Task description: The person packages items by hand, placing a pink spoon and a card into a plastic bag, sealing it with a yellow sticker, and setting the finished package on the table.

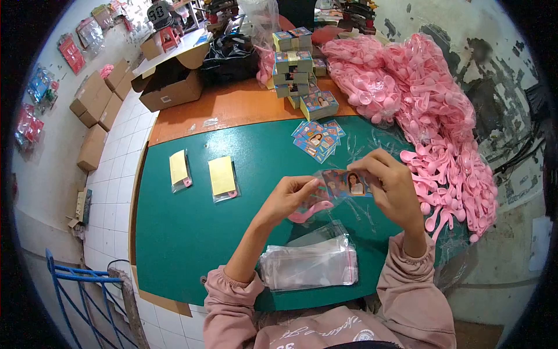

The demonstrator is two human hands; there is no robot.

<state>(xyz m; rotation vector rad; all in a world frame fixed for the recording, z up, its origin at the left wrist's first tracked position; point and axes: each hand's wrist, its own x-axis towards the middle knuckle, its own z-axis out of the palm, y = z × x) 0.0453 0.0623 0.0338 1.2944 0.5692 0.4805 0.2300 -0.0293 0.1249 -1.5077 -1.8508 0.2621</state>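
In the head view, the card and bag are held up between both hands over the green tabletop (174,244), probably because a limp film is easier to control when both ends are supported. The left hand (285,198) grasps the clear plastic bag between thumb and forefinger, seemingly to steady it; the right hand (395,186) pinches the colourful printed paper card (354,184) at its far end, perhaps to keep it flat. Neither hand looks clenched, though how the right hand's lower fingers rest is hard to tell. The stack of clear plastic bags (308,266) lies close to the body, the loose pink plastic spoons (450,192) are heaped beyond the right hand, and the fanned blue printed cards (317,139) sit ahead, all apparently arranged for short reaches. Two clear packets with pale yellow backs (222,176) (179,170) lie off to the left, apart from these supplies. As for the fingers, the card spans the space between the two hands, its right end under the right fingertips and its left end near the left thumb, while a pink plastic spoon (311,212) lies just below that thumb, seemingly inside the bag's film
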